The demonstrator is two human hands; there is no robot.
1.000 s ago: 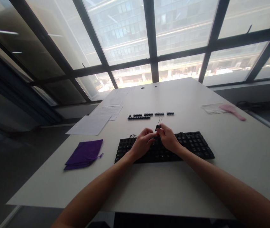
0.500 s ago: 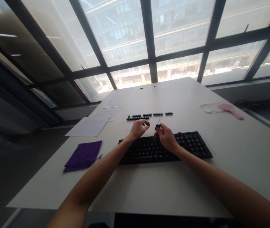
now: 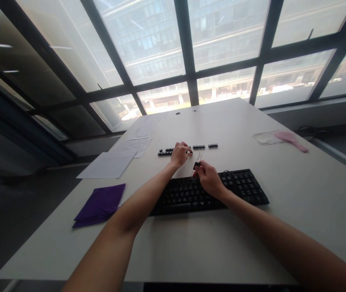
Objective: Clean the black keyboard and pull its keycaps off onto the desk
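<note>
A black keyboard (image 3: 247,186) lies on the white table under my wrists. My right hand (image 3: 209,178), above its back edge, is closed on the black handle of a wire keycap puller (image 3: 196,165), whose thin wire prongs point away from me. Beyond the keyboard, loose black keycaps (image 3: 199,147) stand in short rows. My left hand (image 3: 180,155) reaches into these rows, its thumb and forefinger pinched on a small black keycap (image 3: 190,152) at the end of the nearer row. The hand covers the middle of the rows.
To the left lie a folded purple cloth pouch (image 3: 100,205) and several sheets of paper (image 3: 107,165). A pink hairbrush (image 3: 291,140) rests partly on a clear plastic bag (image 3: 266,138) at the right. Windows stand behind the table (image 3: 215,125).
My left hand has moved forward with the keycap, from beside the puller to the keycap rows. My right hand keeps the puller over the keyboard. The view has shifted slightly.
</note>
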